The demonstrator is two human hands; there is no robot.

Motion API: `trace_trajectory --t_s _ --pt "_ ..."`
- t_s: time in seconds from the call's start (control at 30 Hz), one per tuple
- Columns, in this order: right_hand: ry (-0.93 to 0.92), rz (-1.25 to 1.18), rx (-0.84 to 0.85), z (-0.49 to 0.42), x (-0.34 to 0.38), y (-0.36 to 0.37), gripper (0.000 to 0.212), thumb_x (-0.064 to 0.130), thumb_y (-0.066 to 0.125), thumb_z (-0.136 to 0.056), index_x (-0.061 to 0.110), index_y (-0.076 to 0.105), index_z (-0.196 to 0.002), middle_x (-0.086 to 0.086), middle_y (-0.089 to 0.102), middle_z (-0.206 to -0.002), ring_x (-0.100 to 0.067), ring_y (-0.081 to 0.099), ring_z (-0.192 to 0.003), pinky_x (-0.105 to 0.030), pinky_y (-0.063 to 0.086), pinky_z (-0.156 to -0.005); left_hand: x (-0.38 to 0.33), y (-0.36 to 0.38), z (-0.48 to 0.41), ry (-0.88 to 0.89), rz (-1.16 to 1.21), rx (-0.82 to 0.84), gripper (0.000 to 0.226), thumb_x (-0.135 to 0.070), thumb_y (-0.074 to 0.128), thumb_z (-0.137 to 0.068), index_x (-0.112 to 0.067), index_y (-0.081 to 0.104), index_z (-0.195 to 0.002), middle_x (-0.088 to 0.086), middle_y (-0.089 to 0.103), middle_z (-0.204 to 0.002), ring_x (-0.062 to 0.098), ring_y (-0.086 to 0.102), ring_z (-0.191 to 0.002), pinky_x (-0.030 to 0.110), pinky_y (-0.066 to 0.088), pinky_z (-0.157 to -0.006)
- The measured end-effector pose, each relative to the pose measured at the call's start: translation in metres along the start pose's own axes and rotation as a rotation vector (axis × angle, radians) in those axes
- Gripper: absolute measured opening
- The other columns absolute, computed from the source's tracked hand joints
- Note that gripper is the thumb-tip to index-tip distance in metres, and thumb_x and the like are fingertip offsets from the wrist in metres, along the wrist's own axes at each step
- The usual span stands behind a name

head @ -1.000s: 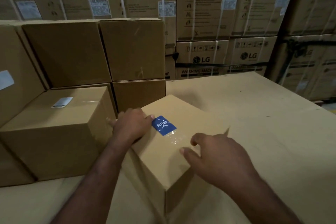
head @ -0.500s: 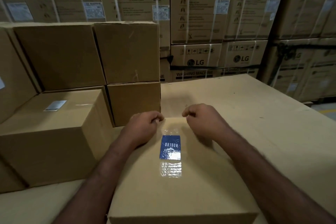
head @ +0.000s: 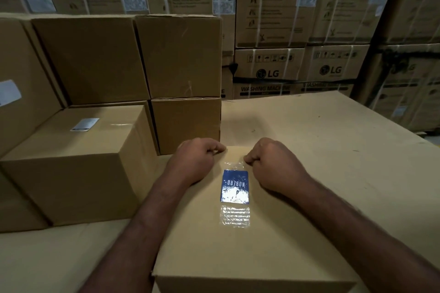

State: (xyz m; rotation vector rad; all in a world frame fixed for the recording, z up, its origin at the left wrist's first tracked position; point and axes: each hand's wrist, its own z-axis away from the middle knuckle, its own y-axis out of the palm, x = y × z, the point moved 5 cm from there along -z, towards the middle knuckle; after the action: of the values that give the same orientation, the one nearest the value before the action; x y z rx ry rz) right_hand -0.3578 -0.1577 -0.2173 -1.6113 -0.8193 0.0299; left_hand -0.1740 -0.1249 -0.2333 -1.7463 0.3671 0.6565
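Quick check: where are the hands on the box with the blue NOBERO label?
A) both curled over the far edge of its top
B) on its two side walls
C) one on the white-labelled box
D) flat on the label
A: the left hand and the right hand both curl their fingers over the far top edge of the cardboard box, with the blue label untouched just behind them.

Box (head: 250, 245) is plain matt brown cardboard, pretty smooth. Label (head: 235, 187) on top is glossy blue under shiny, wrinkly clear tape (head: 234, 217). Sheet (head: 333, 150) underneath is matt cardboard too, a bit scuffed.
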Motion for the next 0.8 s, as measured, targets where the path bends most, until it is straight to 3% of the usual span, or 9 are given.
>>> trace_trajectory --t_s 0.2,0.3,0.47,0.57,0.8 --pt "0.003 0.019 0.219 -0.014 0.019 -0.003 0.032 0.004 0.056 -0.089 0.022 0.079 -0.101 0.008 0.076 -0.102 -0.009 0.066 -0.092 -0.031 0.056 -0.087 0.003 -0.009 0.015 -0.135 -0.019 -0.129 0.044 -0.012 0.050 -0.087 -0.038 0.074 -0.113 -0.004 0.073 -0.122 0.022 0.063 -0.111 0.043 0.054 -0.096" --pt "-0.021 0.040 0.275 -0.022 0.033 0.000 0.028 0.007 0.058 -0.088 0.021 0.079 -0.100 0.006 0.076 -0.102 -0.012 0.066 -0.091 -0.030 0.055 -0.085 -0.003 -0.016 0.028 -0.176 -0.124 -0.193 0.044 -0.008 0.056 -0.087 -0.032 0.073 -0.119 0.001 0.073 -0.120 0.027 0.063 -0.110 0.042 0.048 -0.101" --pt "-0.039 -0.001 0.146 -0.027 0.027 0.014 0.010 0.032 0.058 -0.071 0.028 0.068 -0.069 0.011 0.065 -0.079 -0.019 0.063 -0.086 -0.035 0.055 -0.073 -0.005 -0.020 0.038 -0.142 -0.181 -0.223 0.042 -0.006 0.053 -0.084 -0.026 0.075 -0.114 0.005 0.074 -0.115 0.030 0.062 -0.110 0.039 0.040 -0.101" --pt "-0.080 -0.100 0.025 -0.024 0.016 0.016 0.011 0.039 0.067 -0.076 0.029 0.071 -0.074 0.011 0.062 -0.084 -0.018 0.059 -0.093 -0.039 0.053 -0.078 -0.002 -0.017 0.035 -0.119 -0.196 -0.221 0.039 -0.009 0.052 -0.084 -0.026 0.075 -0.111 0.004 0.073 -0.116 0.029 0.060 -0.113 0.039 0.038 -0.101" --pt "-0.138 -0.070 0.024 -0.027 0.012 0.022 0.013 0.033 0.068 -0.090 0.035 0.063 -0.078 0.012 0.052 -0.092 -0.020 0.052 -0.103 -0.042 0.047 -0.091 -0.002 -0.013 0.037 -0.062 -0.224 -0.211 0.033 -0.024 0.050 -0.095 -0.029 0.069 -0.122 -0.008 0.065 -0.128 0.020 0.054 -0.121 0.045 0.032 -0.112"
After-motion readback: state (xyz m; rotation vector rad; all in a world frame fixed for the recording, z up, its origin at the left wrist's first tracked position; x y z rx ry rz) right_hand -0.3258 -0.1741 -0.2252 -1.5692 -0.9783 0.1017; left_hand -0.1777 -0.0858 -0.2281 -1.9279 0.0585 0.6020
